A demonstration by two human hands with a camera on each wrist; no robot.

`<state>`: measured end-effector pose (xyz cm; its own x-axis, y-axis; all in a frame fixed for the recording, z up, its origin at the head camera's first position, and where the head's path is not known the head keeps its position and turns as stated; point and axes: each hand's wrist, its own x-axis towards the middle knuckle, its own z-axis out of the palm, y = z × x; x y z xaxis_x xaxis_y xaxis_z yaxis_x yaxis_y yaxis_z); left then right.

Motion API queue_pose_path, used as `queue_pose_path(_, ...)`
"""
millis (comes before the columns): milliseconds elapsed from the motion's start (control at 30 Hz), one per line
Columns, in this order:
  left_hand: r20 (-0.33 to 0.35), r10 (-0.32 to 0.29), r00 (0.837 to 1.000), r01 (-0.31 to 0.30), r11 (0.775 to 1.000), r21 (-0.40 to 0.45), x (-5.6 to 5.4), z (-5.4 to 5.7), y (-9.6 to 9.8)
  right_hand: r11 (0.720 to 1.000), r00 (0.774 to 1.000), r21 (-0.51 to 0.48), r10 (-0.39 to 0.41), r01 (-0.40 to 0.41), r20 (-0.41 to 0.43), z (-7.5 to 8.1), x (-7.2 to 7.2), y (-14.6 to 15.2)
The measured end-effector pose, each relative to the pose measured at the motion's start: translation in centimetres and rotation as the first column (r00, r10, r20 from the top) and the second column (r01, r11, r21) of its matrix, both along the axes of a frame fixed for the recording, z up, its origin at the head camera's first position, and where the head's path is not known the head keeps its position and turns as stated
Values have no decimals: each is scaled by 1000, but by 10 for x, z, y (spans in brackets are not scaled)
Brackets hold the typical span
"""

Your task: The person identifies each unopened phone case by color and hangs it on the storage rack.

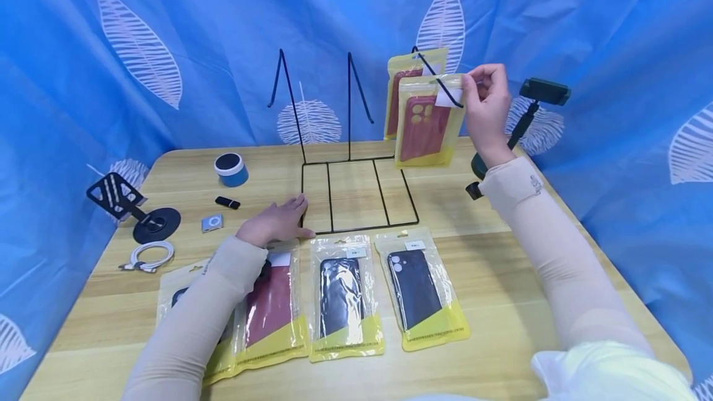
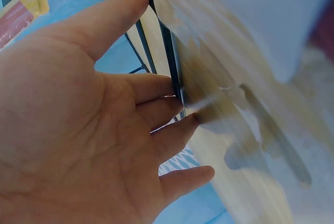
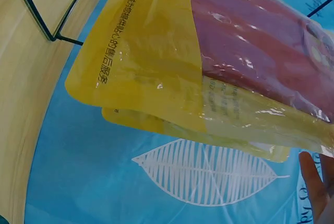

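Observation:
A black wire display rack with three upright arms stands on the table. Up at its right arm, my right hand pinches the top right corner of a packaged red phone case; the clear-and-yellow bag hangs at that arm's front end. Another packaged red phone case hangs behind it on the same arm. In the right wrist view, the front bag overlaps the rear one. My left hand rests at the rack base's front left corner, its fingers fairly straight against the wire.
Bagged phone cases lie in front: one red, two dark, and another partly under my left forearm. At left are a phone stand, white cable, small player, black stick and blue jar. A dark holder stands at right.

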<state>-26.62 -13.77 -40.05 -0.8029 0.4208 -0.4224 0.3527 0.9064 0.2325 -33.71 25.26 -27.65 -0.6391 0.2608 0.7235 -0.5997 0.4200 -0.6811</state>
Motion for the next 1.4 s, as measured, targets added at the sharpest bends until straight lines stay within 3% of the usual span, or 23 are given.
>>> queue_pose_path(333, -6, 2, 1000, -2, 1000, -12, 0, -2, 0, 999, 992, 31, -44, 41, 115, 11, -24, -6)
queue_pose_path(567, -6, 3, 1000, -3, 1000, -7, 1, -2, -2, 995, 990, 68, -79, 72, 113, 8, -44, -11)
queue_pose_path(967, -4, 6, 1000, -6, 1000, 4, -3, -5, -3, 994, 991, 79, -77, 68, 110, 10, -54, -10)
queue_pose_path(1067, -4, 1, 1000, -1, 1000, 5, -4, -5, -4, 997, 992, 65, -53, 46, 113, 8, -52, -8)
queue_pose_path(1200, 5, 0, 1000, 0, 1000, 11, -3, -3, -3, 996, 979, 82, -61, 46, 193, 4, -39, -1)
queue_pose_path(1333, 12, 0, 1000, 0, 1000, 14, -1, 0, -1, 976, 936, 209, -124, 55, 330, -11, -17, 6)
queue_pose_path(1400, 16, 2, 1000, -3, 1000, 15, -2, -1, -1, 964, 916, 264, -120, 17, 382, -24, -4, 9)
